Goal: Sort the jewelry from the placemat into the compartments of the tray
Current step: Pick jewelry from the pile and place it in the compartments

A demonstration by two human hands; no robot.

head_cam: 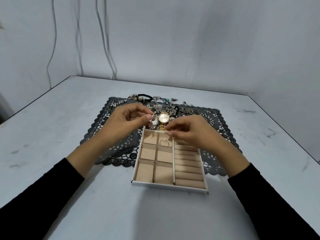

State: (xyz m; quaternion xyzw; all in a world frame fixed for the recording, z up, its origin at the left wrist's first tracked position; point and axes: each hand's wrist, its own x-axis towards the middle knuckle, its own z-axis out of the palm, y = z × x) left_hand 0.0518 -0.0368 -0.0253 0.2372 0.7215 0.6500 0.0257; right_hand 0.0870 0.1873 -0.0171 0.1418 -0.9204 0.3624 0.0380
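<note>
A beige tray (169, 185) with several square compartments and padded ring rolls sits on a dark lace placemat (110, 134). A small ring (164, 140) lies in the far middle compartment. My left hand (128, 118) pinches a small silver piece (153, 118) that dangles over the tray's far left corner. My right hand (188, 131) hovers over the tray's far right part with fingertips pinched together; what it holds is too small to tell. A gold watch (164, 118) lies just beyond the tray, between my hands.
Along the placemat's far edge lie a black bead bracelet (144, 97), rings (116, 103), chains (190, 110) and other silver pieces. Grey table (69, 196) surrounds the mat; its edges run at left and right. Cables hang on the wall behind.
</note>
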